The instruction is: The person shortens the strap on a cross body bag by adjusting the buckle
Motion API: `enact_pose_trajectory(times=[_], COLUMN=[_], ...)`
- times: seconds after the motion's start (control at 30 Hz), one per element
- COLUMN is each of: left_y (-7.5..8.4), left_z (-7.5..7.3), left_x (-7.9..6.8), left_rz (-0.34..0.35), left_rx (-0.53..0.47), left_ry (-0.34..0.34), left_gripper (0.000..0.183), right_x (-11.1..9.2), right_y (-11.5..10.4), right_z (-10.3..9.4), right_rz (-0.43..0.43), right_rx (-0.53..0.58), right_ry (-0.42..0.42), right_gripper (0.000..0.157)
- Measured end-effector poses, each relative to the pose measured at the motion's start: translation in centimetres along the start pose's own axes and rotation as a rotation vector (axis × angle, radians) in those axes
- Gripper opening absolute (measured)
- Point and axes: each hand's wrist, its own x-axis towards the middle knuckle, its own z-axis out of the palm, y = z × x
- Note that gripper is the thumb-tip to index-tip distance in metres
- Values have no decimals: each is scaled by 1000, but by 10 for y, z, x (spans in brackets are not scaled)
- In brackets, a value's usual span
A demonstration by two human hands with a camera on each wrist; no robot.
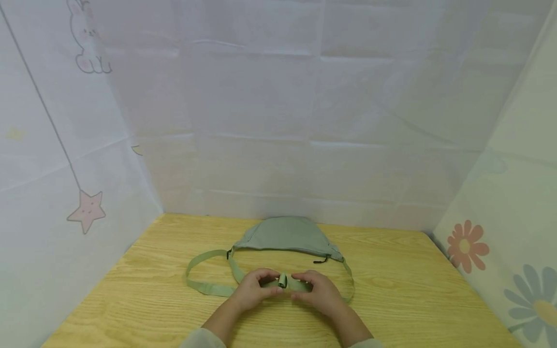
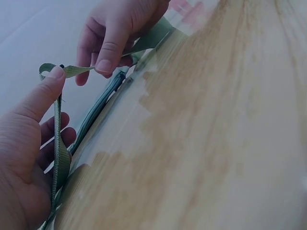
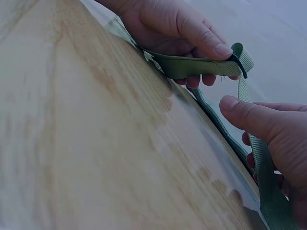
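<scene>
A grey-green waist bag (image 1: 285,234) lies toward the back of the table, its light green webbing strap (image 1: 215,289) looping forward. My left hand (image 1: 251,291) pinches the strap near a folded loop (image 1: 283,280); a narrow dark strap slider (image 3: 238,65) shows at this fold in the right wrist view. Facing it, my right hand (image 1: 321,291) holds another stretch of strap (image 3: 263,160) between thumb and fingers. In the left wrist view the webbing runs from the left thumb across to the right fingertips. Both hands are in front of the bag, close together.
The bag's black zipper pull (image 1: 320,261) hangs on its front edge at right. A second dark strap adjuster (image 1: 228,254) sits at the left loop. The wood-grain table (image 1: 417,299) is bordered by pale printed cloth (image 1: 278,121) at the back and sides.
</scene>
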Motion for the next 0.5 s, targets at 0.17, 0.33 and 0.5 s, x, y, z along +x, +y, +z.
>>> enact_pose_trajectory(times=[0.17, 0.33, 0.5], left_y=[-1, -1, -1], left_z=[0, -1, -1], left_x=[0, 0, 0], left_rz=[-9, -27, -43], left_rx=[-13, -27, -43], left_ry=[10, 21, 39], left_gripper=[37, 37, 38], right_x=[-1, -2, -3], right_y=[4, 5, 5], right_z=[-2, -3, -4], right_rz=[-16, -27, -15], right_rx=[-47, -80, -56], right_ry=[29, 40, 40], right_gripper=[46, 44, 43])
